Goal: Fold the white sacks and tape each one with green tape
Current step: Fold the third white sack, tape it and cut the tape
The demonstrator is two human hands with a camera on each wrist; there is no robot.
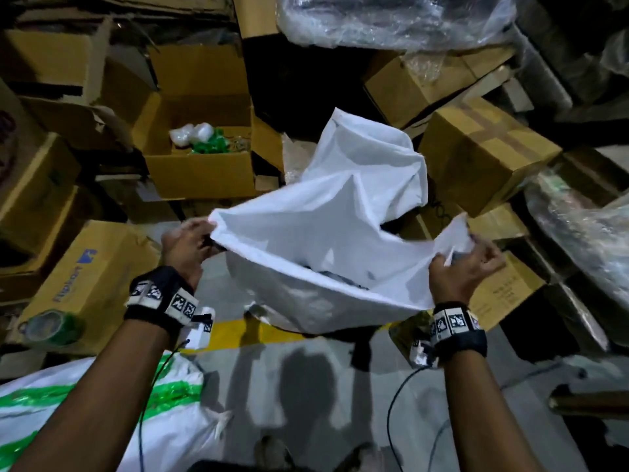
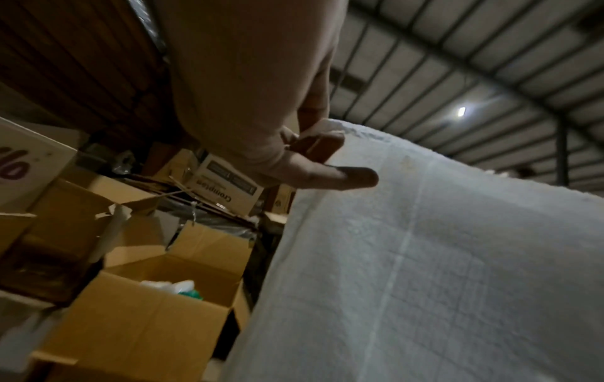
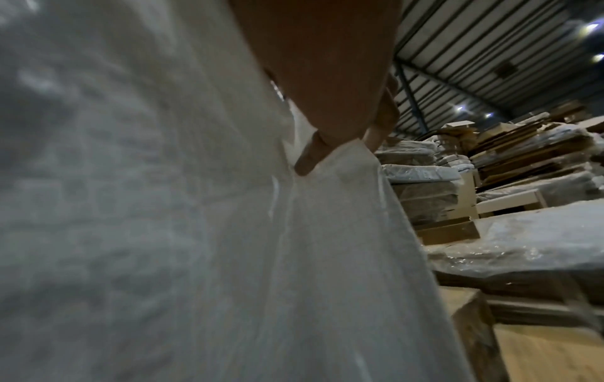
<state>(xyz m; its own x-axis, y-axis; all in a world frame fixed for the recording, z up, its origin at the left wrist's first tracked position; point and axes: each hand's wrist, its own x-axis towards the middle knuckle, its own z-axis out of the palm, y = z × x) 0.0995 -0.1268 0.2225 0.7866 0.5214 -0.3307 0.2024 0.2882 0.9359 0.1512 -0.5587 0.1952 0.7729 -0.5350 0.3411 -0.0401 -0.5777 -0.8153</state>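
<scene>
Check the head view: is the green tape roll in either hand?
No. The tape roll sits on a box at lower left, while both the left hand and right hand grip the sack.

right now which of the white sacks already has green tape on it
The white sack lying on the floor at lower left, crossed by green tape bands. The white sack held up by the left hand and right hand shows none.

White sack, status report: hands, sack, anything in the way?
Left hand and right hand each grip an edge of the white sack. Sack held up, unfolded, untaped. Green tape roll on box, left. Nothing blocking.
</scene>
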